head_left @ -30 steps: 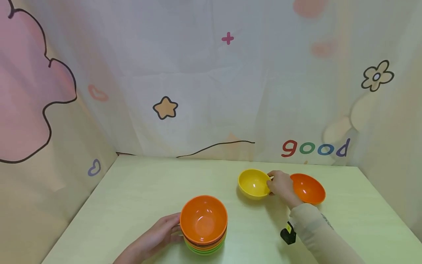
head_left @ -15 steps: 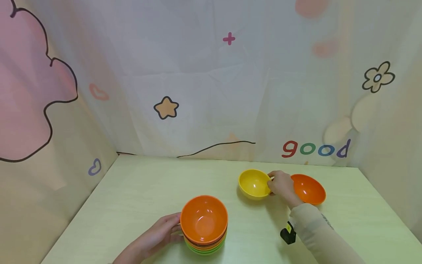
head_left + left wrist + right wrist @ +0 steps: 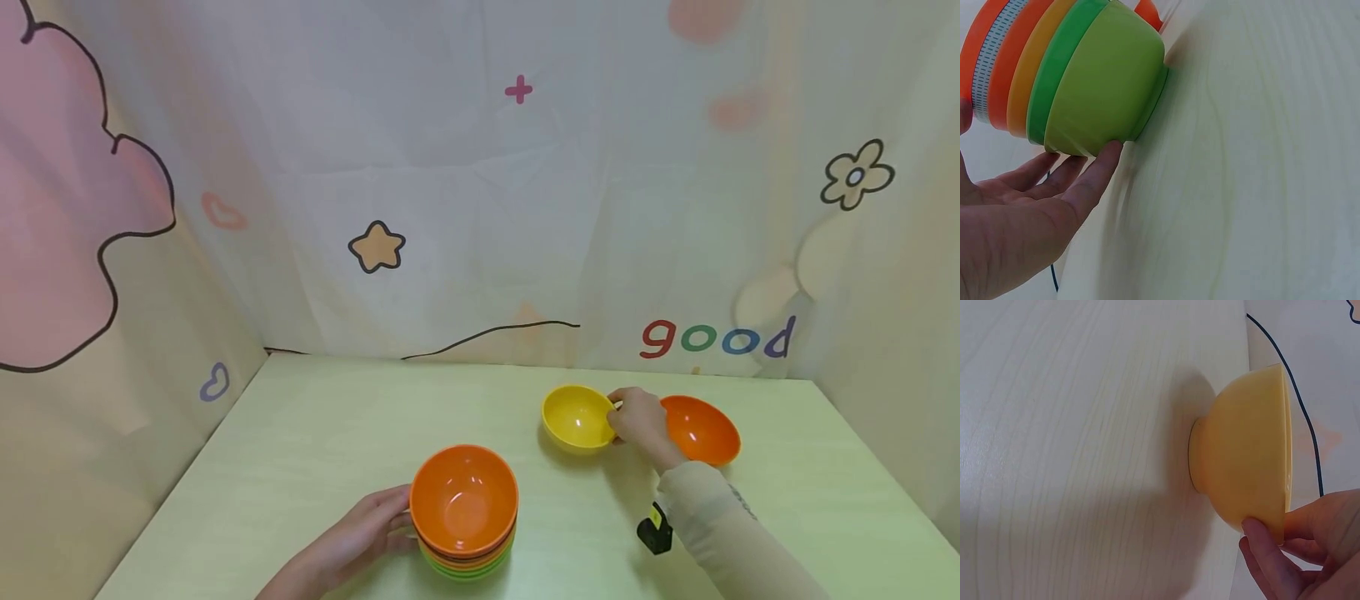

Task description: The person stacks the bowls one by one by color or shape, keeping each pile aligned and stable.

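Near the table's front, a stack of nested bowls (image 3: 463, 500) stands upright, an orange one on top. In the left wrist view, orange, amber and green rims show above a light-green bottom bowl (image 3: 1107, 81). My left hand (image 3: 356, 537) touches the stack's left side, its fairly straight fingertips against the light-green bowl and its thumb by the top rim. Farther back and to the right, my right hand (image 3: 640, 421) pinches the right rim of a yellow bowl (image 3: 573, 417). That bowl (image 3: 1247, 450) sits upright on the table in the right wrist view.
Just right of my right hand lies another orange bowl (image 3: 703, 429), its left side partly hidden behind the hand. A black strap piece (image 3: 656, 529) hangs by the right wrist. The pale table (image 3: 360, 408) ends at a printed cloth wall (image 3: 465, 200).
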A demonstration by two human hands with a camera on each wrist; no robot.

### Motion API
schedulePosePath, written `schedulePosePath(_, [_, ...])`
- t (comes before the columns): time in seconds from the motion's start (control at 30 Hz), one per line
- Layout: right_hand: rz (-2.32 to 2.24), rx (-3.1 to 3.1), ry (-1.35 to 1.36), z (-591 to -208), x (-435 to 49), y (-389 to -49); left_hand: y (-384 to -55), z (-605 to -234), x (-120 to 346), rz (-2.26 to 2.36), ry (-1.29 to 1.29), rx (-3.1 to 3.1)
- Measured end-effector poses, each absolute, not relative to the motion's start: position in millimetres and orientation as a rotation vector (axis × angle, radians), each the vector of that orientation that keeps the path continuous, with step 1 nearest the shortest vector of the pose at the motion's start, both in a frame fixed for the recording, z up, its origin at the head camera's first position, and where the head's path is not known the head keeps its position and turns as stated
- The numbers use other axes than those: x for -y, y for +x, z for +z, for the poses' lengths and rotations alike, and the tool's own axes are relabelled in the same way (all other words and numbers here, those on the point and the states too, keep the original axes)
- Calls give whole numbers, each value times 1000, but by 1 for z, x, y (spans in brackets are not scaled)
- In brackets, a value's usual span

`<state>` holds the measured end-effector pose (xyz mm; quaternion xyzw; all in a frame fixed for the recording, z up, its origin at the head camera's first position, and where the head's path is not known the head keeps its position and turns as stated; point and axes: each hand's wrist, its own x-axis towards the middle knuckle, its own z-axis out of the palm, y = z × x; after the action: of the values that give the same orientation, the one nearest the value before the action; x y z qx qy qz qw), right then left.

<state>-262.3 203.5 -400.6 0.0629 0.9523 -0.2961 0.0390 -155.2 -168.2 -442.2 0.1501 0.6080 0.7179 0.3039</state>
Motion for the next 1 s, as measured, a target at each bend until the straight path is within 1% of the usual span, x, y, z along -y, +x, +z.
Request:
schedulePosePath(0.6, [-898,-2939,200,-397,-201,-260,-155,-442,168,1905,398,-1594])
schedulePosePath(1.0, [-869,-2983,137,-397,-199,-262,-155,-440,168,1901,377,-1595])
